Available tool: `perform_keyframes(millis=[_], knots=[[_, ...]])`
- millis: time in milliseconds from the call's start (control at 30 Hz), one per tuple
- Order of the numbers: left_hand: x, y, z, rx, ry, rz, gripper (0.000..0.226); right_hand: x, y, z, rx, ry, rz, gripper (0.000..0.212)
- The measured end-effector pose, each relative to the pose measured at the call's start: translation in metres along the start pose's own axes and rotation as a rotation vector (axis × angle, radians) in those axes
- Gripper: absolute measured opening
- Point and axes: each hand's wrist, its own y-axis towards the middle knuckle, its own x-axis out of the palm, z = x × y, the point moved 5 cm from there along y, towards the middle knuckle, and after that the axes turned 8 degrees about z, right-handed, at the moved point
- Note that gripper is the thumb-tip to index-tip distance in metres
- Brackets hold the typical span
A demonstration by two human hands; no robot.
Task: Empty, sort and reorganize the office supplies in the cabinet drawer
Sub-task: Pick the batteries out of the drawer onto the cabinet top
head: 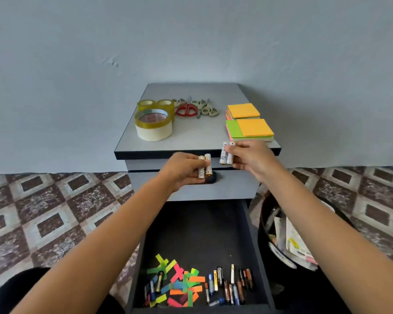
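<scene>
A grey cabinet point(191, 137) stands against the wall with its lower drawer point(197, 227) pulled out below me. In the drawer's near end lie several loose batteries point(227, 286) and coloured sticky flags point(179, 284). My left hand point(182, 169) grips two white batteries point(204, 166) upright in front of the cabinet's front edge. My right hand point(250, 157) pinches two more white batteries point(227, 153) at the front right of the cabinet top.
On the cabinet top sit tape rolls point(153, 123) at the left, several scissors point(195, 107) at the back and stacks of sticky notes point(247, 125) at the right. A dark bin point(288, 234) with papers stands right of the drawer. Patterned tiles cover the floor.
</scene>
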Motion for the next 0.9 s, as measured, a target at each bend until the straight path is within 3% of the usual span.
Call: perform_keyframes(millis=[167,367,467,667,900], knots=[[0.006,0.025,0.047,0.024,0.050,0.048,0.026,-0.005,0.040,-0.042,-0.064,-0.098,0.057,0.012],[0.009,0.061,0.082,0.011,0.107,0.140,0.018,0.000,0.085,-0.070,-0.095,-0.315,0.099,0.015],[0.011,0.075,0.088,0.002,0.159,0.162,0.017,0.008,0.099,-0.072,-0.080,-0.490,0.090,0.019],[0.014,0.092,0.089,0.032,0.333,0.253,0.040,0.024,0.109,-0.071,-0.078,-0.846,0.041,0.030],[0.016,0.102,0.089,0.122,0.479,0.321,0.048,0.038,0.118,-0.075,-0.160,-1.046,0.030,0.041]])
